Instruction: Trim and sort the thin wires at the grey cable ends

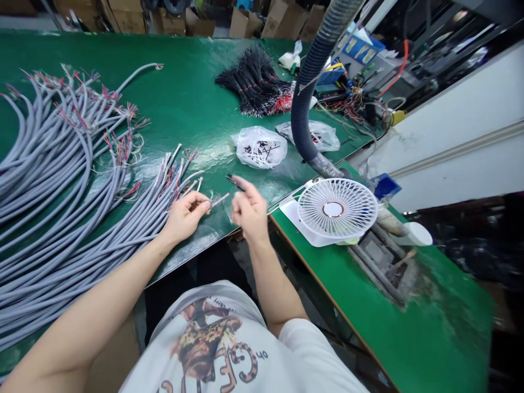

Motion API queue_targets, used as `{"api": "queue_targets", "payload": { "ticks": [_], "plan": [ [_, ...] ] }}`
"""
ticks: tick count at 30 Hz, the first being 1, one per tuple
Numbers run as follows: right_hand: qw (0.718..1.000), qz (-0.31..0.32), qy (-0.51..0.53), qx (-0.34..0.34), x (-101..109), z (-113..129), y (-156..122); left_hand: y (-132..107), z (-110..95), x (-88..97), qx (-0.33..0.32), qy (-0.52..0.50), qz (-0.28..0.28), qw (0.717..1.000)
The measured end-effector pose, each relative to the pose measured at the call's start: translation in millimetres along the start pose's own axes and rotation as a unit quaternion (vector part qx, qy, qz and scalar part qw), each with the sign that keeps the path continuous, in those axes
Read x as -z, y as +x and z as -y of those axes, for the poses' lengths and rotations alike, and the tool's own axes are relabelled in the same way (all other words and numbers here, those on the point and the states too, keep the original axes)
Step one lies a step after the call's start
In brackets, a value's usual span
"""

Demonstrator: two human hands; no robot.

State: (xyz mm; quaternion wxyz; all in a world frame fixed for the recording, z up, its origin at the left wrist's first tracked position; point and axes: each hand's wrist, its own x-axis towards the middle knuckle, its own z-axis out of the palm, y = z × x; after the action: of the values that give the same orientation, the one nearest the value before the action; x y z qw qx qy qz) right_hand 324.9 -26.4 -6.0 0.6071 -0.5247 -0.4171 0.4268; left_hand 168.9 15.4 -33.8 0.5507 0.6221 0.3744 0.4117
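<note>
My left hand (pixel 186 214) is closed in a pinch on the stripped end of a grey cable (pixel 219 201), near the front edge of the green table (pixel 192 103). My right hand (pixel 249 210) is held up just right of it, fingers curled around a small dark tool (pixel 232 180) whose tip points up and left. The two hands are a short gap apart. Beside my left hand lies a bundle of grey cables (pixel 123 218) with bare coloured wire ends fanned out toward the hands.
A bigger heap of grey cables (pixel 49 142) covers the table's left. Further back lie black wire bundles (pixel 256 82) and two plastic bags of small parts (pixel 260 146). A ribbed hose (pixel 307 93) hangs down at right, over a white fan (pixel 336 210) on a lower green bench (pixel 409 327).
</note>
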Motion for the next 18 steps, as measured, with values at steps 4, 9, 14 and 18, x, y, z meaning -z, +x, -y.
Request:
{"api": "queue_targets", "payload": {
  "ticks": [4, 9, 14, 18],
  "plan": [
    [0.999, 0.019, -0.023, 0.036, 11, 17, -3, 3, -3, 3.0, 0.053, -0.079, -0.016, 0.995],
    [0.965, 0.185, -0.183, 0.039, 12, 9, -22, 5, -10, 2.7, 0.067, -0.079, -0.031, 0.994],
    [0.944, 0.188, -0.266, 0.048, 9, -9, -25, 2, -12, 2.0, 0.054, -0.077, -0.038, 0.995],
    [0.951, 0.159, -0.259, 0.062, 4, -15, -18, 1, -8, 4.8, 0.010, -0.026, -0.013, 1.000]
  ]
}}
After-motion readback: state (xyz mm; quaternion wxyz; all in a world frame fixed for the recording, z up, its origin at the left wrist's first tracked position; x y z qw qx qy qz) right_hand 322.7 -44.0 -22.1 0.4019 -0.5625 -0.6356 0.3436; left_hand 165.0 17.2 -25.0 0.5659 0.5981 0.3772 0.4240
